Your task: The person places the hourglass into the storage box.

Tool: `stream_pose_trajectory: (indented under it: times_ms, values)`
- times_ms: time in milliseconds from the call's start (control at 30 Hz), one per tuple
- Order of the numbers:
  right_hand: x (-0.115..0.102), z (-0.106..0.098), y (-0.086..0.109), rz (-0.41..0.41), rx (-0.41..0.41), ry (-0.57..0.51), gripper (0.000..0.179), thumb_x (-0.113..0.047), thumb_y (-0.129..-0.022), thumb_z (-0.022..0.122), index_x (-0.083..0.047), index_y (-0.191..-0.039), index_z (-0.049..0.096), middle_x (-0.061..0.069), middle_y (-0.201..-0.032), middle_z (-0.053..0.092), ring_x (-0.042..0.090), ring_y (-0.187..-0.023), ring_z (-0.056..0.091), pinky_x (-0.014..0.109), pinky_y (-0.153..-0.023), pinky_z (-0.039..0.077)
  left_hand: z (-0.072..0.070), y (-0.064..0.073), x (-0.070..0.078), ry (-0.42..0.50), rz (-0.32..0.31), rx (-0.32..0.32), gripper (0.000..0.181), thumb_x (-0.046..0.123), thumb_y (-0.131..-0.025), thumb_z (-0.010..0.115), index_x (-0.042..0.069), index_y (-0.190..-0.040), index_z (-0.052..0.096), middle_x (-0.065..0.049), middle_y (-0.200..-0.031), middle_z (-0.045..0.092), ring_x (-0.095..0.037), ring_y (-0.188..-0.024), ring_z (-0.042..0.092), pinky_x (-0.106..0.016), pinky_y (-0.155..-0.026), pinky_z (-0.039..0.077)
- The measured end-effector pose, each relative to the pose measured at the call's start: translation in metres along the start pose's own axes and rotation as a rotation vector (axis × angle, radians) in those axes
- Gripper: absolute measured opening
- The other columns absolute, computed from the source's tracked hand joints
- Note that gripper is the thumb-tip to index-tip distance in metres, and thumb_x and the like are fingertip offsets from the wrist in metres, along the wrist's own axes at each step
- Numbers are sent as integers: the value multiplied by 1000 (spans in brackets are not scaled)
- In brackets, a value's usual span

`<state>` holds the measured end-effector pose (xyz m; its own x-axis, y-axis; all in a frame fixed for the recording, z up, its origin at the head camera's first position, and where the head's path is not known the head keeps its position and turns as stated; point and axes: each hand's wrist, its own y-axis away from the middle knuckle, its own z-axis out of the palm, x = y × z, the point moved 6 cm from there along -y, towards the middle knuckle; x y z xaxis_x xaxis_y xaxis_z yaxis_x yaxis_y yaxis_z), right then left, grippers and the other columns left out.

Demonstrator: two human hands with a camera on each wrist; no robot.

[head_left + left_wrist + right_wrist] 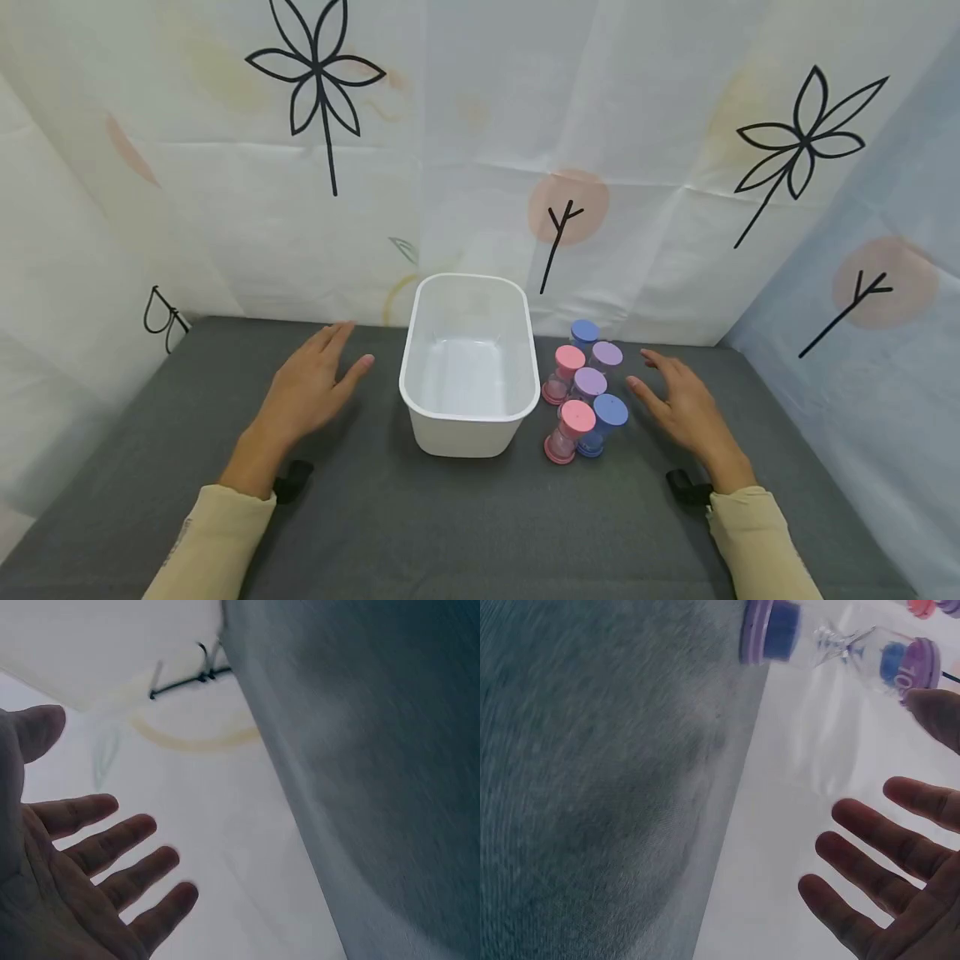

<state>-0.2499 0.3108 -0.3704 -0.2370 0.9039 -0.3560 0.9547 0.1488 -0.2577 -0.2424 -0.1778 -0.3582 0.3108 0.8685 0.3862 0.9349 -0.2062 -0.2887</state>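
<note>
Grey desk (pixel 480 533), bottom: left grip (pixel 309 385) and right grip (pixel 681 408) empty, uncurled; if right bumps crowded timers (pixel 589 382), centre-right, some could topple.

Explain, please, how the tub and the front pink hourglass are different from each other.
The tub is white, while the front pink hourglass has pink ends and a clear middle.
The tub is much larger than the hourglass.
The tub is open at the top; the hourglass is capped.
Both stand on the dark table, touched by neither the left hand nor the right hand.
</note>
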Motion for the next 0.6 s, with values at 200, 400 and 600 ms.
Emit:
stream_pose_trajectory:
  times_ms: [200, 400, 600]
  values:
    - [-7, -3, 1, -56, 57, -130, 51, -26, -102, 65, 4, -141, 52, 28, -121, 64, 46, -113, 60, 64, -93, 46, 6, 0, 17, 246, -15, -45, 72, 52, -107, 43, 10, -162, 25, -19, -162, 31, -41, -146, 31, -64, -110, 28]
    - [-12, -6, 3, -57, 65, -208, 40, -22, -101, 65, 4, -131, 62, 24, -115, 69, 44, -103, 66, 62, -87, 51, 10, 2, 39, 410, 19, -74, 75, 50, -106, 47, 19, -165, 14, -7, -167, 22, -32, -152, 21, -62, -114, 23]
    - [-19, -10, 4, -38, -1, -217, 41, -30, -103, 63, 1, -129, 66, 21, -120, 68, 42, -108, 65, 61, -89, 51, 18, 7, 58, 363, 45, -125, 91, 61, -99, 53, 25, -165, 2, 0, -168, 15, -29, -151, 23, -61, -112, 29]
